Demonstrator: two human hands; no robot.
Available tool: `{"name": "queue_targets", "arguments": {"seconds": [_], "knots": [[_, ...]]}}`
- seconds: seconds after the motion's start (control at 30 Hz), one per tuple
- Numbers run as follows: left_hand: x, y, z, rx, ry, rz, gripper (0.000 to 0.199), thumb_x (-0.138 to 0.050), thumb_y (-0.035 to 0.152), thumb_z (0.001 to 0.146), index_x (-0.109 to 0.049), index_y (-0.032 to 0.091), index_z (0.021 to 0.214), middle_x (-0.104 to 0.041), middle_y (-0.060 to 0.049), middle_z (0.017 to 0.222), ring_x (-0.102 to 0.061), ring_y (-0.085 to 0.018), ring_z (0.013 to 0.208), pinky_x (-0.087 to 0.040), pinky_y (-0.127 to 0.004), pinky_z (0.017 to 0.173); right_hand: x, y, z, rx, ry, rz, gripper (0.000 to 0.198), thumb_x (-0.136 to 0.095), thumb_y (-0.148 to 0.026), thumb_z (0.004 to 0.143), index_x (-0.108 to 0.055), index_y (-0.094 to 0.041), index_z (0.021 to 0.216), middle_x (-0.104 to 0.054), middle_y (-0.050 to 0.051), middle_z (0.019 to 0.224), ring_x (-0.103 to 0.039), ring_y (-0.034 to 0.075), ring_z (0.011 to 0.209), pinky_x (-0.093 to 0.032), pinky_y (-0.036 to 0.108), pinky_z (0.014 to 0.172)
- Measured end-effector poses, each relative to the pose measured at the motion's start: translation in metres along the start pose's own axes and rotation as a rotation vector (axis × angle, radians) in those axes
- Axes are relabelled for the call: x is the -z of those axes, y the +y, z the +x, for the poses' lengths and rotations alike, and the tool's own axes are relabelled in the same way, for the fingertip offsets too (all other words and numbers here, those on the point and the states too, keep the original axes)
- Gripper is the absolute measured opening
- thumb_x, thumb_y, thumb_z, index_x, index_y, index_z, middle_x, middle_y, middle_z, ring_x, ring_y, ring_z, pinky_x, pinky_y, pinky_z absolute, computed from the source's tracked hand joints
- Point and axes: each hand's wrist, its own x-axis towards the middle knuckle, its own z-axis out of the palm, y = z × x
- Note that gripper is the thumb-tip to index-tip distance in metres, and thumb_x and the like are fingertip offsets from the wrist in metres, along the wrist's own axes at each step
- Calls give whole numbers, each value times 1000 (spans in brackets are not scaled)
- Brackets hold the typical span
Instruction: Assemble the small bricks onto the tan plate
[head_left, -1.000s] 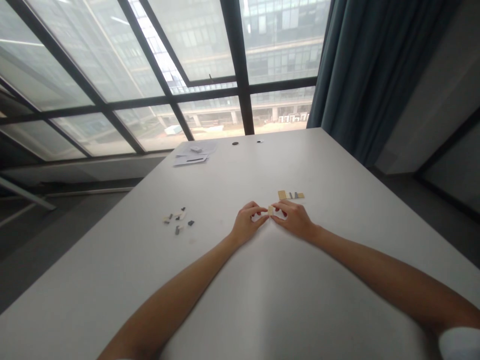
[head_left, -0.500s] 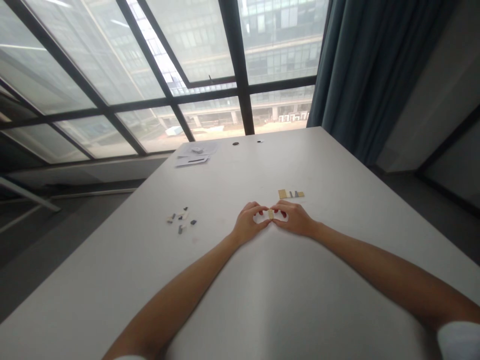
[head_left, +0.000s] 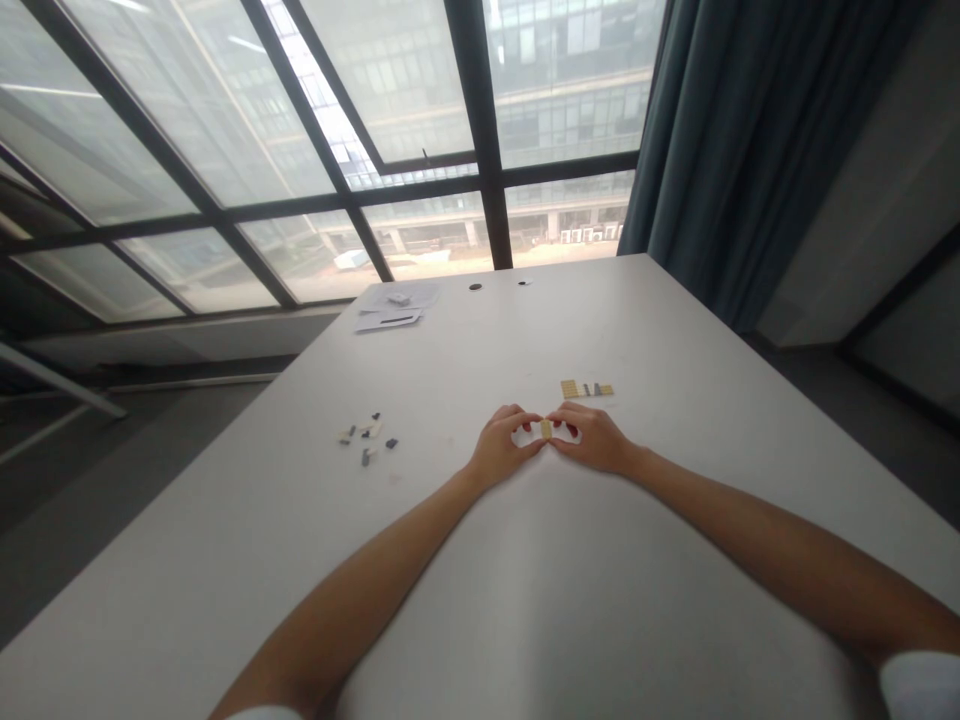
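Pinching the small yellow piece [head_left: 546,429] between left grip [head_left: 501,442] and right grip [head_left: 594,436], near the middle of the worktop [head_left: 540,580] — best to press evenly from both sides, without nudging the yellow-and-grey row [head_left: 587,389] just beyond.

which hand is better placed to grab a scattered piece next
Likely the left hand: it's nearer the scattered pieces; the right hand is beyond the small yellow piece both seem to pinch.
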Motion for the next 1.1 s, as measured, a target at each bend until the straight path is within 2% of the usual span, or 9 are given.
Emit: {"name": "queue_targets", "arguments": {"seconds": [0.4,1.1], "knots": [[0,-1,1,5,-15,-6,26,-75,31,82,-73,22,107,-64,-4,87,-57,-18,86,-45,-28,73,-3,-1,0,-4,37,31,22,-68,-20,84,-68,-20,105,-63,1,84,-53,12,66,-43,25,65],[-3,-4,4,28,-19,-40,30,-78,37,81,-75,24,108,-64,-3,84,-54,-17,81,-44,-28,72,-2,3,-3,-11,12,32,23,-68,-19,84,-66,-21,107,-63,1,86,-52,13,66,-43,26,67]]}}
